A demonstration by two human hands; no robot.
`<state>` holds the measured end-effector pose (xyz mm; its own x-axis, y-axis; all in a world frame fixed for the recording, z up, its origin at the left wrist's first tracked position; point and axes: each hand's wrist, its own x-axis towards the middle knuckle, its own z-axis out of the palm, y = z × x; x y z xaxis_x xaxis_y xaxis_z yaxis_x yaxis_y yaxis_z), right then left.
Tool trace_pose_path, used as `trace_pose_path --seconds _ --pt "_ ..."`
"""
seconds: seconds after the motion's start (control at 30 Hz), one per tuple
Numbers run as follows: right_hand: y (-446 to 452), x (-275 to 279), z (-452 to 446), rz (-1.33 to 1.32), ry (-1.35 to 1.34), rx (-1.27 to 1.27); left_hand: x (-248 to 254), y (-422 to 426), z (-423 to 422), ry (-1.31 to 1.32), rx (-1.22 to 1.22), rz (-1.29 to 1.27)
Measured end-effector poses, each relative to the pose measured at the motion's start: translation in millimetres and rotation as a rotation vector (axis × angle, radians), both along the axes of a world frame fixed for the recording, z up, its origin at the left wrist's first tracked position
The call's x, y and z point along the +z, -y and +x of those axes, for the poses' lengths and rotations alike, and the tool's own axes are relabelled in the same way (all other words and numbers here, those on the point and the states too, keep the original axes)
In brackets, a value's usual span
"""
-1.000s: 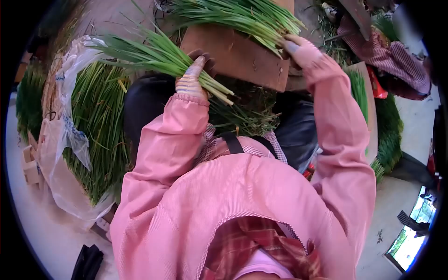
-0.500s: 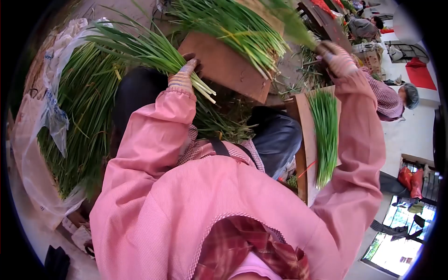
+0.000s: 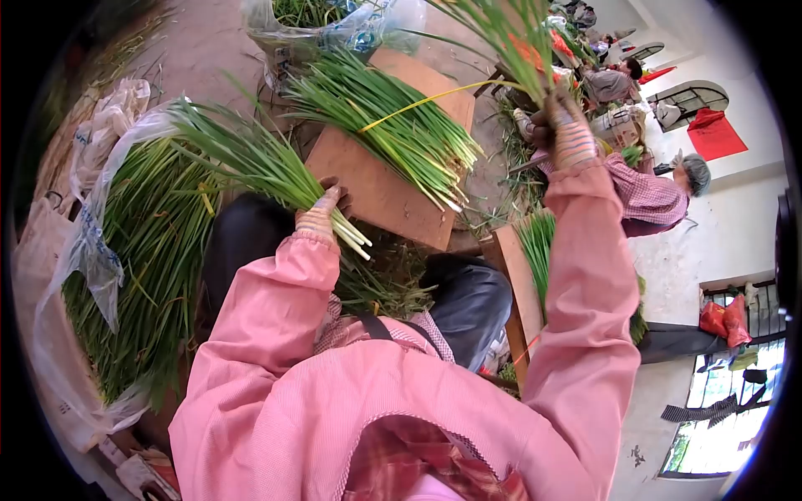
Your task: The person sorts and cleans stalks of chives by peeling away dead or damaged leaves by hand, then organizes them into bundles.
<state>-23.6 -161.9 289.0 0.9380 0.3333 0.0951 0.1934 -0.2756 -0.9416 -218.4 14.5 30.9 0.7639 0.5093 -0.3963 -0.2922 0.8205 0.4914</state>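
Note:
My left hand [image 3: 322,213], in a striped glove, is closed round the pale stems of a bunch of long green leaves [image 3: 251,163]. Up at the right, my right hand [image 3: 565,129], gloved too, grips the lower end of another leafy bunch [image 3: 510,42], whose tips spread towards the top edge. Between the hands a wide pile of green stalks [image 3: 384,125] lies on a brown board [image 3: 368,184], white ends towards the lower right. A long yellow leaf crosses above the pile.
A large heap of green leaves [image 3: 134,275] in clear plastic [image 3: 104,209] is at my left. Another filled plastic bag [image 3: 334,37] stands beyond the board. A second board [image 3: 514,271] with green stalks is by my right arm. A co-worker [image 3: 647,192] sits at the right, others farther back.
My right hand has moved up and away from the pile, lifting a bunch from it. My left hand still holds its bunch. The view has shifted, showing more of the room at the right.

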Motion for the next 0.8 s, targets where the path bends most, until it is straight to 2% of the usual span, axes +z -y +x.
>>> trace_pose_path --seconds 0.03,0.07,0.1,0.13,0.17,0.2,0.27,0.37,0.43,0.47,0.5,0.57,0.63,0.7,0.77,0.8 --pt "5.1 -20.7 -2.2 0.019 -0.11 -0.021 -0.3 1.8 -1.4 0.049 -0.001 -0.038" --pt "5.2 -40.9 9.6 -0.291 -0.38 -0.151 -1.4 3.3 -2.9 0.096 -0.021 -0.025" --pt "14.0 -68.4 -21.3 -0.043 -0.406 -0.049 -7.3 3.4 -1.7 0.072 -0.029 -0.027" --pt "28.7 -98.0 -31.2 -0.008 -0.548 0.055 -16.7 3.2 1.0 0.145 -0.082 -0.04" --pt "40.1 -124.9 -31.9 -0.116 -0.683 0.075 -23.6 4.1 -1.2 0.22 -0.134 -0.05" --pt "42.9 -135.0 -43.1 -0.087 -0.732 0.073 11.6 9.5 -9.9 -0.002 -0.115 0.044" --pt "54.3 -156.5 -68.7 -0.042 -0.819 0.061 15.4 12.0 -11.5 -0.091 -0.114 0.124" --pt "75.8 -171.4 -83.2 0.029 -0.77 -0.011 21.8 11.1 -7.7 -0.158 -0.127 0.188" --pt "92.9 -163.7 -84.0 0.063 -0.713 0.135 28.1 14.1 -0.9 -0.147 -0.126 0.252" --pt "94.0 -149.3 -93.2 0.094 -0.7 0.034 28.0 18.6 6.6 -0.115 -0.103 0.282" --pt "93.8 -124.4 -98.2 0.064 -0.711 0.141 39.3 23.1 11.5 -0.143 -0.114 0.37" --pt "104.8 -111.4 -96.2 0.049 -0.682 0.211 40.1 38.0 32.0 -0.068 0.073 0.686" --pt "108.1 -91.8 -101.6 0.056 -0.654 0.248 58.1 47.7 43.4 -0.053 -0.139 0.606" --pt "113.4 -65.9 -102.6 -0.15 -0.574 0.181 74.8 60.4 56.8 -0.026 -0.276 0.496" --pt "107.5 -22.4 -109.2 -0.092 -0.356 0.041 57.1 54.8 81.2 -0.343 -0.509 0.582" --pt "104.6 2.7 -107.2 -0.116 -0.267 0.052 53.2 56.0 73.3 -0.344 -0.403 0.667"
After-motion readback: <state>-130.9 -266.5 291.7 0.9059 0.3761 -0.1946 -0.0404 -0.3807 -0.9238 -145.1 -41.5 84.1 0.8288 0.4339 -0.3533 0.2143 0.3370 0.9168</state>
